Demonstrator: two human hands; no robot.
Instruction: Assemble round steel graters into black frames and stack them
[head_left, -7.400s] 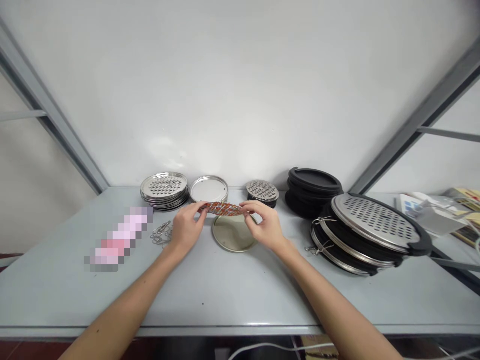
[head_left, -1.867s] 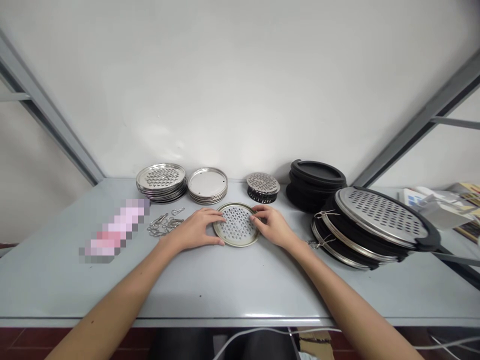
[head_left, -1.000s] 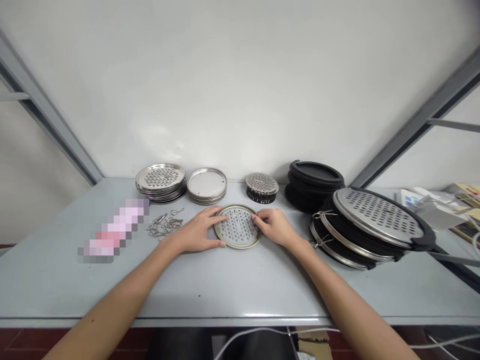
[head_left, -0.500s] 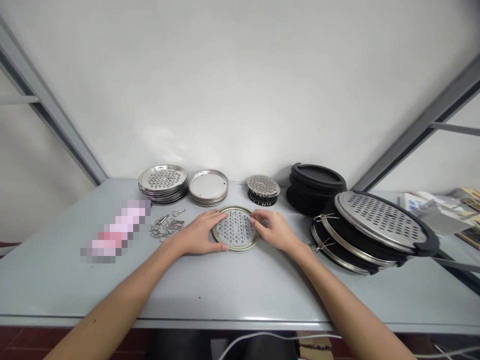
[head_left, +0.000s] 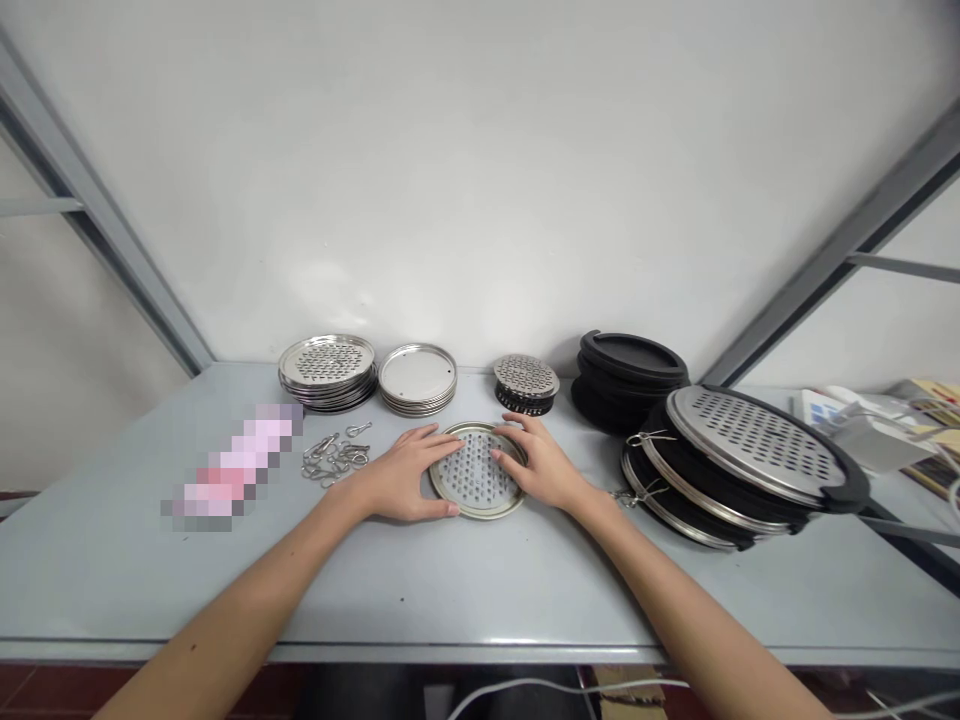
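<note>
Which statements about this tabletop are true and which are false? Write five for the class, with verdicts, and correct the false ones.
1. The perforated plate lies inside the shallow dish. True.
2. The left hand has raised the dish into the air. False: the dish rests on the table.
3. The wire clips lie to the left of the right hand. True.
4. The black stack stands left of the clips. False: the black stack is to their right.
5. Both hands are wearing gloves. False: both are bare.
</note>
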